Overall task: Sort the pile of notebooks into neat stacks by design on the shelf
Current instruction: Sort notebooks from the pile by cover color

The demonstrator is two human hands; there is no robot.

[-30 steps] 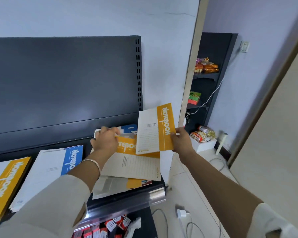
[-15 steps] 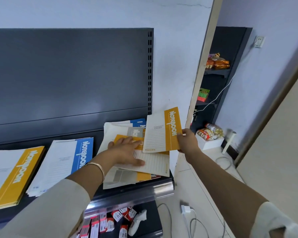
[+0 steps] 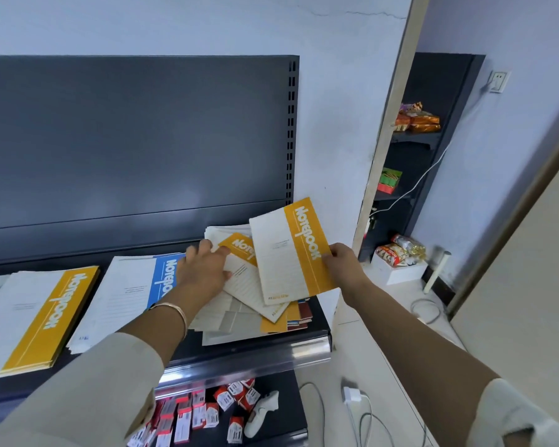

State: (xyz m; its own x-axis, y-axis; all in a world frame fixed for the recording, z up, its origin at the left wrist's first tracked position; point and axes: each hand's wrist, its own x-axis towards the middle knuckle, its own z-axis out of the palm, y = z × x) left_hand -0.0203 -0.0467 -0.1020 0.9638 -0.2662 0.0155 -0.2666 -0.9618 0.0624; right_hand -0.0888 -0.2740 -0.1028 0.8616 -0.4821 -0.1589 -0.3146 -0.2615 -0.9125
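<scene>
The right hand (image 3: pixel 340 263) pinches the yellow notebook (image 3: pixel 288 256) over the pile (image 3: pixel 236 321) while the left hand (image 3: pixel 204 269) rests flat on that pile, so it is best to carry the notebook to the yellow stack (image 3: pixel 46 314) at nine o'clock, edges matching.

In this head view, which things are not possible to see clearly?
Head view only:
Pile: lower covers hidden under upper ones.
Blue stack: right side hidden by the left hand.
Yellow stack: cut off by the left edge.
Left fingers: blurred, grip unclear.
Held notebook in the right hand: print too small.
</scene>
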